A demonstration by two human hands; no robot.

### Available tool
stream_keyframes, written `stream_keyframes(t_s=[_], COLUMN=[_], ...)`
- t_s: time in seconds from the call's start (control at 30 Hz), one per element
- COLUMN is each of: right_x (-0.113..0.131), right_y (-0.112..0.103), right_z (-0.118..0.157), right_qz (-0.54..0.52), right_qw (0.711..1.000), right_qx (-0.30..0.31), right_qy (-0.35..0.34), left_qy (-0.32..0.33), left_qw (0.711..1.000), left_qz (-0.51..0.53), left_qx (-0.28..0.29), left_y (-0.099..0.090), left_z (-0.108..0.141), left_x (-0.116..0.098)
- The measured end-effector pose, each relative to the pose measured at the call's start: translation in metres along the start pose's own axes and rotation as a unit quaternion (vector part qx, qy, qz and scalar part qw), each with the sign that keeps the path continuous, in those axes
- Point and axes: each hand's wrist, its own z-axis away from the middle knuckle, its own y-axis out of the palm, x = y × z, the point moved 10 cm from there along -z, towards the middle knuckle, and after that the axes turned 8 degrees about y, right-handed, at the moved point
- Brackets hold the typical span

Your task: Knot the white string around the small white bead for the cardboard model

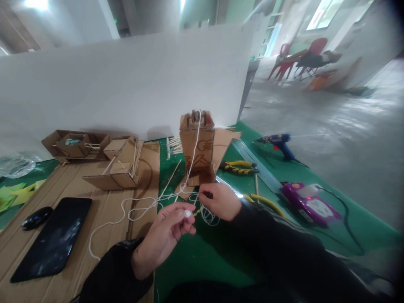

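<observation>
So the left hand [167, 230] is pinching a white bit [188, 213], probably light, best gripped edgewise, while the right hand [223, 202] is hovering alongside, hold unclear.

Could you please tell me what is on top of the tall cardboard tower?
Atop the cardboard tower, white string runs over a small roller-like piece between cardboard uprights, then down the front. Anything on the far side is hidden.
</observation>
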Motion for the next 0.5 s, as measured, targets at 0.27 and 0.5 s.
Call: stream_keyframes(t_s=[0.27,0.5], right_x=[0.000,0.000], right_y=[-0.009,-0.029], right_z=[0.000,0.002], right_qz=[-0.011,-0.102], right_qw=[1.000,0.993], right_qx=[-0.026,-0.056], right_qy=[-0.005,-0.011], left_qy=[-0.018,0.008], left_qw=[0.997,0.955], left_qz=[-0.072,-0.291], left_qx=[0.026,0.059], left_y=[0.006,0.001], left_z=[-0.001,-0.005], left_x=[0.005,0.013])
